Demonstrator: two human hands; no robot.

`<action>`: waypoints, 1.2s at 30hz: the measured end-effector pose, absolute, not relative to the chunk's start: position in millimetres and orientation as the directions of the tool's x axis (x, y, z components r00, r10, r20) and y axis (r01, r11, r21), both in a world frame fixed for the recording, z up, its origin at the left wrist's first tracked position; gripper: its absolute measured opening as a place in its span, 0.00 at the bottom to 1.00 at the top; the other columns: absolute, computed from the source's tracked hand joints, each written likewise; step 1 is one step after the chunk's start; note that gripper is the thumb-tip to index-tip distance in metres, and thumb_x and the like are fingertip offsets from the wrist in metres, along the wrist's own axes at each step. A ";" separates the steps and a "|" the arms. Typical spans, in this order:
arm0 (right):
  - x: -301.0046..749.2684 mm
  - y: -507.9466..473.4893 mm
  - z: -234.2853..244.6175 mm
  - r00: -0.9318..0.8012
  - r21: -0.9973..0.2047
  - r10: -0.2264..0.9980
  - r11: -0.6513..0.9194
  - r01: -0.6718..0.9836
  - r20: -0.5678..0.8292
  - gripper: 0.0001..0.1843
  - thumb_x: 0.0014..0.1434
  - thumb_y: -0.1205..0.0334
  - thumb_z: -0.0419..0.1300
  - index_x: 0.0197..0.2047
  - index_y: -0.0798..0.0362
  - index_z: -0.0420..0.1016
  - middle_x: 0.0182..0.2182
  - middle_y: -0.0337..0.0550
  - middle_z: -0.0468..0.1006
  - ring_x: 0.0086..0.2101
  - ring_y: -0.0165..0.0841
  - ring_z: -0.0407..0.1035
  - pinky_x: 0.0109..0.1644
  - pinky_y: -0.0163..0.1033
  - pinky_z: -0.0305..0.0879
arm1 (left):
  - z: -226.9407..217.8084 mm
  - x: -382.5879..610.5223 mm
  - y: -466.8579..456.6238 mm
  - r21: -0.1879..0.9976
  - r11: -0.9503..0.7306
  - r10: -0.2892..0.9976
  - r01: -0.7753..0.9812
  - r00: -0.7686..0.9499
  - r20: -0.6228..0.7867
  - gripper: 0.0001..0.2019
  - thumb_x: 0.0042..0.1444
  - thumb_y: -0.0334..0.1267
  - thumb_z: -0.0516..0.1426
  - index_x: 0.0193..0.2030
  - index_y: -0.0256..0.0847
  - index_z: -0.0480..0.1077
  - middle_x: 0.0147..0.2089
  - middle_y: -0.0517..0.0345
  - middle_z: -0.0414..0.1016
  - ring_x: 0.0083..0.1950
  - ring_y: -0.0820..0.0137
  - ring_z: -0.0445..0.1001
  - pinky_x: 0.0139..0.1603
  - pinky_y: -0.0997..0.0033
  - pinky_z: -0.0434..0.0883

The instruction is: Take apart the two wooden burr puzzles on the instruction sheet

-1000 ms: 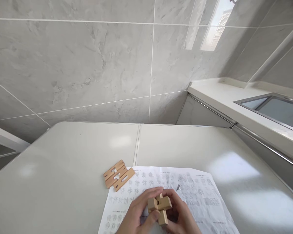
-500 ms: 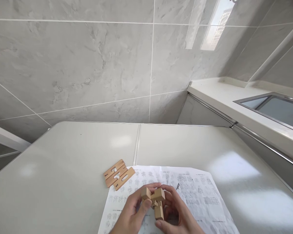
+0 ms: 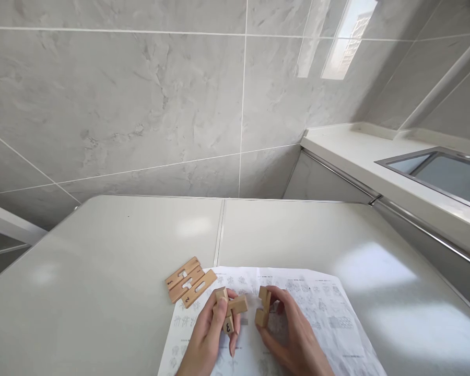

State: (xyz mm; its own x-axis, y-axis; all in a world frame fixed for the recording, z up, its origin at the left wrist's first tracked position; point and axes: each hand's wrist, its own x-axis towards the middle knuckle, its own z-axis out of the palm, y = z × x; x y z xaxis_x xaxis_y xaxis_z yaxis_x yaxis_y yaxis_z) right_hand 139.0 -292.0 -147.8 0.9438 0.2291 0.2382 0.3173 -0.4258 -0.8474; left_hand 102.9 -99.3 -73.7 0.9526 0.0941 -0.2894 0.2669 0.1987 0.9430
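Two crossed notched wooden puzzle pieces [image 3: 231, 308] pinched in left hand [image 3: 209, 339]; single notched piece [image 3: 263, 309] gripped by right hand [image 3: 290, 334], above instruction sheet [image 3: 321, 313]. Crossed pair possibly only loosely interlocked; separation risked if grip slackened.

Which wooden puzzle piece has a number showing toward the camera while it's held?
The notched wooden piece in the left hand, the crossed pair: a dark "3" shows on its lower end. The single wooden block in the right hand shows none.
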 end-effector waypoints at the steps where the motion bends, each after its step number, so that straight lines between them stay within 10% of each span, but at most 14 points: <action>1: 140.2 -292.8 -149.2 0.938 -0.832 0.234 -0.442 0.336 0.255 0.28 0.65 0.61 0.63 0.67 0.43 0.67 0.54 0.47 0.80 0.49 0.44 0.79 0.53 0.47 0.79 | -73.5 102.4 -99.7 0.940 0.200 0.090 0.277 0.950 -0.299 0.26 0.73 0.64 0.53 0.54 0.42 0.72 0.29 0.64 0.71 0.24 0.73 0.64 0.35 0.70 0.70; 14: 144.6 -292.7 -149.7 0.903 -0.737 0.281 -0.522 0.428 0.325 0.34 0.65 0.66 0.64 0.71 0.44 0.61 0.62 0.54 0.74 0.63 0.56 0.67 0.65 0.67 0.71 | -78.0 101.3 -93.3 0.926 0.219 -0.043 0.306 0.952 -0.304 0.29 0.76 0.64 0.46 0.63 0.43 0.69 0.36 0.57 0.76 0.30 0.69 0.69 0.41 0.65 0.71; 36: 151.0 -295.9 -123.7 0.721 -0.742 0.475 -0.189 0.643 0.504 0.10 0.74 0.61 0.64 0.56 0.43 0.72 0.46 0.49 0.80 0.48 0.48 0.76 0.52 0.53 0.77 | -73.5 102.7 -96.2 0.990 -0.021 -0.175 0.139 0.975 -0.140 0.25 0.74 0.63 0.52 0.46 0.41 0.74 0.32 0.56 0.70 0.34 0.66 0.67 0.41 0.68 0.66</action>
State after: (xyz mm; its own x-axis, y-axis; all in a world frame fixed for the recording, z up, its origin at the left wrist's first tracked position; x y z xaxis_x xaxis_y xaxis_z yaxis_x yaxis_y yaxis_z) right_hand 151.0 -295.9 -123.7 0.7215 0.4748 0.5040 0.6430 -0.1892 -0.7421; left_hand 102.7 -96.2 -73.5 0.9746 -0.1747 -0.1404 0.1389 -0.0208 0.9901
